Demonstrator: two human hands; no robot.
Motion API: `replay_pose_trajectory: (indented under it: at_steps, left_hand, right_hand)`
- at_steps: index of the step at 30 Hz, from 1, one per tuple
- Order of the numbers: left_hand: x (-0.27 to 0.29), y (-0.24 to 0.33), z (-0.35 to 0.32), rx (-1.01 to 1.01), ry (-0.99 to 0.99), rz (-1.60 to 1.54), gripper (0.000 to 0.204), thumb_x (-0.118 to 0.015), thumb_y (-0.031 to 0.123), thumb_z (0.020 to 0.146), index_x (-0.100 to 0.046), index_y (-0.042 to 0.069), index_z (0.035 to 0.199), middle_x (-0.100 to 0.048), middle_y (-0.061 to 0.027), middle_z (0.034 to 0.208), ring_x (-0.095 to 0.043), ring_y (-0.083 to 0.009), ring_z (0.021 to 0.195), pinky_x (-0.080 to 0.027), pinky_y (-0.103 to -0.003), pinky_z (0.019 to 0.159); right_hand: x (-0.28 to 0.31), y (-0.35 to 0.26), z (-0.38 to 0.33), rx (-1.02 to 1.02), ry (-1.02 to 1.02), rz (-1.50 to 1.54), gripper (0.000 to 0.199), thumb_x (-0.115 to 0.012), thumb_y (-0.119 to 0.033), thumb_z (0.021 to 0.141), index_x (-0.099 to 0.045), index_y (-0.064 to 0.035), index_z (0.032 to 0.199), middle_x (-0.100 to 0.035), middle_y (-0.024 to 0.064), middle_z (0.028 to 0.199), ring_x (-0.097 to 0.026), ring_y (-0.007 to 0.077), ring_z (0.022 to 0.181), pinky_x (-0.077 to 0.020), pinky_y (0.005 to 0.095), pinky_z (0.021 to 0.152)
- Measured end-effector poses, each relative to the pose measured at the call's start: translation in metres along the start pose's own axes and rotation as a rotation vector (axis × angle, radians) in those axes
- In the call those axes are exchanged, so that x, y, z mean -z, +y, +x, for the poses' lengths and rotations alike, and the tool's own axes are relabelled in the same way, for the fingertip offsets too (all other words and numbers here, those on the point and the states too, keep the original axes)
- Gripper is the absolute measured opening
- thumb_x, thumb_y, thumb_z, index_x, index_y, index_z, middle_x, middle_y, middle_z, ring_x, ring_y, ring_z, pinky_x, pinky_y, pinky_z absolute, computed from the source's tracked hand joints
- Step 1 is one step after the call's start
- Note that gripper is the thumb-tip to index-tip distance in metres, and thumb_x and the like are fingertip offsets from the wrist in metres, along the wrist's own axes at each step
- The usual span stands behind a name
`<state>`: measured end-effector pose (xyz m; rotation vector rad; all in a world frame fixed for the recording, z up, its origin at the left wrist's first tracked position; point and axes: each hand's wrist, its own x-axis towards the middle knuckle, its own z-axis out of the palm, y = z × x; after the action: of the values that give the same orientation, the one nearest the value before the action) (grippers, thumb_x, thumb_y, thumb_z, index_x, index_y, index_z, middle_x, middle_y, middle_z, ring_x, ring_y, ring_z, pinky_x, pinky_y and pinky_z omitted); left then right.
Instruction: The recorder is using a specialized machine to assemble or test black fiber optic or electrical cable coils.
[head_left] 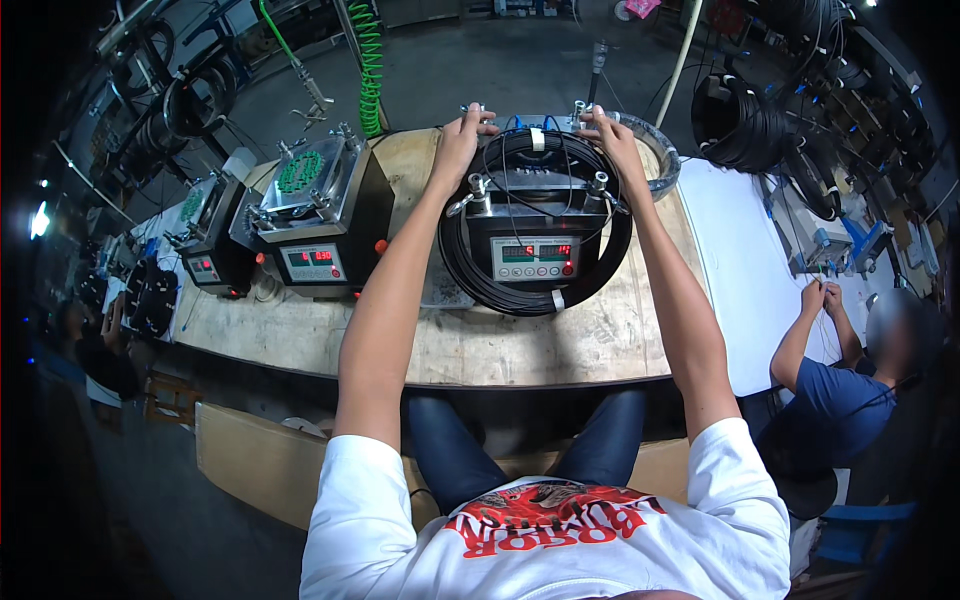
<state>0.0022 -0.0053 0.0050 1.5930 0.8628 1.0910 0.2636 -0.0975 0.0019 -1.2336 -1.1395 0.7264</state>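
Resting left hand [458,140], right hand [612,138] on black cable coil [470,262] atop machine [535,255].

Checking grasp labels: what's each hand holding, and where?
Left hand and right hand each grip the far top corners of the machine ringed by the black cable coil.

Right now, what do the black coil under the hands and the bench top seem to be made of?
The black coil looks like thin plastic-jacketed cable: many fine, smooth, slightly glossy loops, bound by a white band. The bench top seems to be bare wood or plywood: pale tan, matte, stained and scuffed. The left hand and right hand rest at the coil's far side; their grip is unclear.
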Motion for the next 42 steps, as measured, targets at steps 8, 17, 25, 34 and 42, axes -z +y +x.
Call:
replay_pose_trajectory:
  at_steps: [8,17,25,34,42]
  left_hand:
    - [-0.002,-0.003,0.002,0.027,0.036,-0.026,0.063,-0.037,0.051,0.105,-0.068,-0.003,0.113,-0.074,-0.0138,0.097,-0.065,-0.0171,0.095,-0.047,-0.03,0.089]
    - [-0.002,0.009,-0.007,-0.037,0.012,0.036,0.058,-0.038,0.046,0.106,-0.066,-0.004,0.117,-0.073,-0.013,0.098,-0.065,-0.0163,0.095,-0.046,-0.029,0.09]
    - [0.002,0.002,-0.003,-0.004,-0.003,-0.011,0.056,-0.04,0.047,0.105,-0.067,-0.001,0.117,-0.073,-0.0092,0.094,-0.057,-0.0125,0.079,-0.044,-0.026,0.08]
    - [0.004,-0.009,0.002,-0.068,0.082,-0.017,0.055,-0.042,0.048,0.104,-0.068,0.0,0.113,-0.072,-0.0076,0.085,-0.049,-0.0076,0.07,-0.041,-0.025,0.068]
    - [-0.003,0.0,-0.002,-0.06,0.049,-0.009,0.053,-0.043,0.047,0.105,-0.07,0.001,0.11,-0.072,-0.0051,0.084,-0.048,-0.0091,0.063,-0.04,-0.027,0.062]
  right_hand:
    - [0.002,0.004,0.002,0.032,-0.031,-0.016,0.06,-0.048,-0.05,0.103,-0.066,0.0055,0.118,-0.07,0.0167,0.101,-0.069,0.0204,0.098,-0.0544,0.0265,0.08]
    - [0.0,-0.002,-0.003,-0.015,-0.027,0.048,0.063,-0.045,-0.054,0.103,-0.065,0.0029,0.123,-0.071,0.023,0.104,-0.069,0.0209,0.093,-0.0542,0.0268,0.081]
    - [0.0,-0.004,-0.003,-0.037,-0.049,-0.017,0.068,-0.044,-0.058,0.102,-0.064,0.003,0.124,-0.07,0.0237,0.108,-0.068,0.023,0.102,-0.0542,0.0284,0.085]
    - [-0.004,-0.012,-0.009,-0.039,-0.059,0.036,0.078,-0.033,-0.065,0.101,-0.063,0.0022,0.127,-0.067,0.0279,0.113,-0.068,0.0292,0.105,-0.055,0.0333,0.088]
    - [0.002,-0.009,-0.007,-0.041,-0.04,0.016,0.081,-0.027,-0.067,0.101,-0.062,0.0012,0.129,-0.067,0.0276,0.113,-0.067,0.0287,0.107,-0.0543,0.0333,0.089]
